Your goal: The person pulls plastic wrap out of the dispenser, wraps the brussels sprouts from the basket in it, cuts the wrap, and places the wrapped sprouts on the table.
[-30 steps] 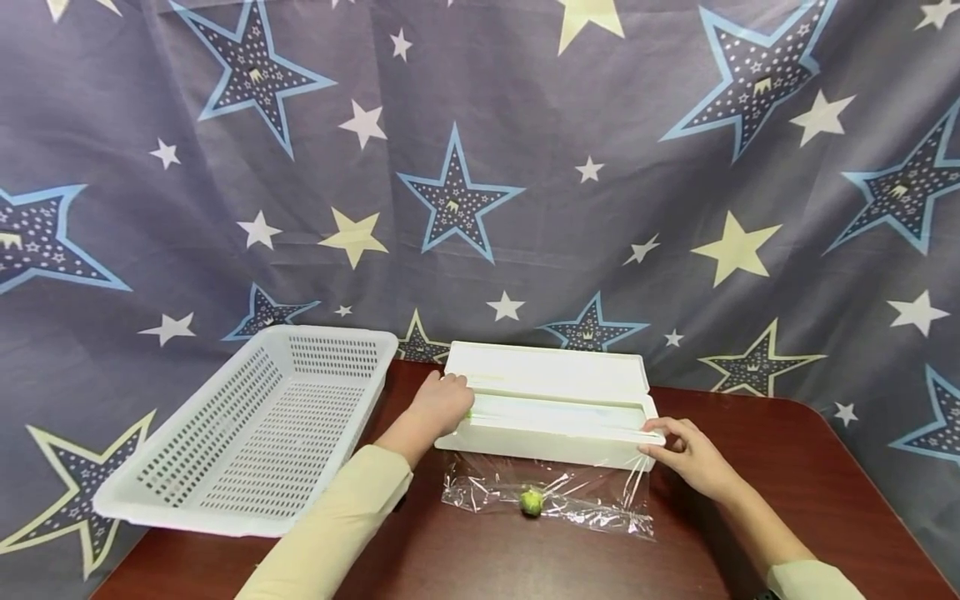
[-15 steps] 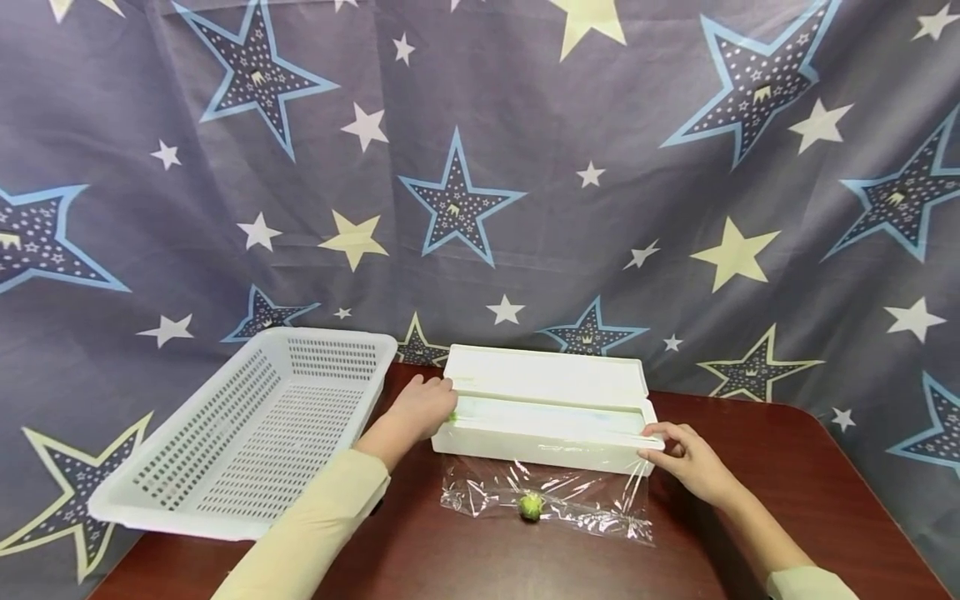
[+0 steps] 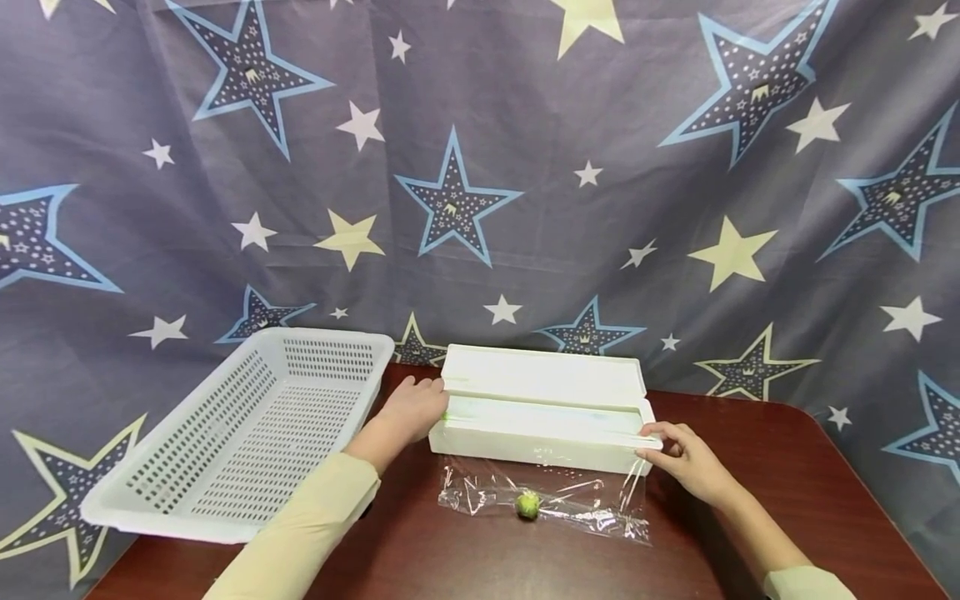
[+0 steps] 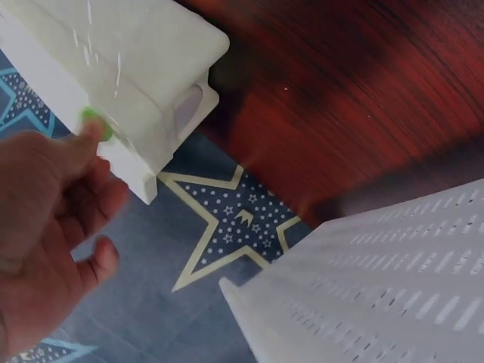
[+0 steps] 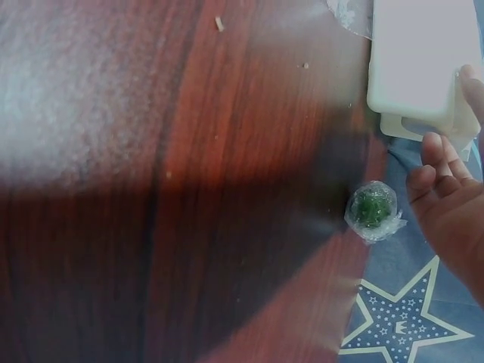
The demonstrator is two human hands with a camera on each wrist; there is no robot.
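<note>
A white cling film dispenser box, lid raised at the back, stands on the table. From its front a sheet of clear cling film spreads across the tabletop, and a small round green fruit or sprout lies within the sheet's area. At the box's left end my left hand has a digit on the green slider, with its other fingers curled. My right hand pinches the box's right front corner, thumb on the front face and fingers over the top edge.
A white perforated plastic basket stands on the table's left side. Beyond the box's right end, the right wrist view shows a film-wrapped green ball. A star-patterned curtain hangs behind the brown table.
My left hand has moved left along the box's front edge to its left end, the green slider travelling with it. My right hand stays at the right corner; the film and green piece lie unchanged.
</note>
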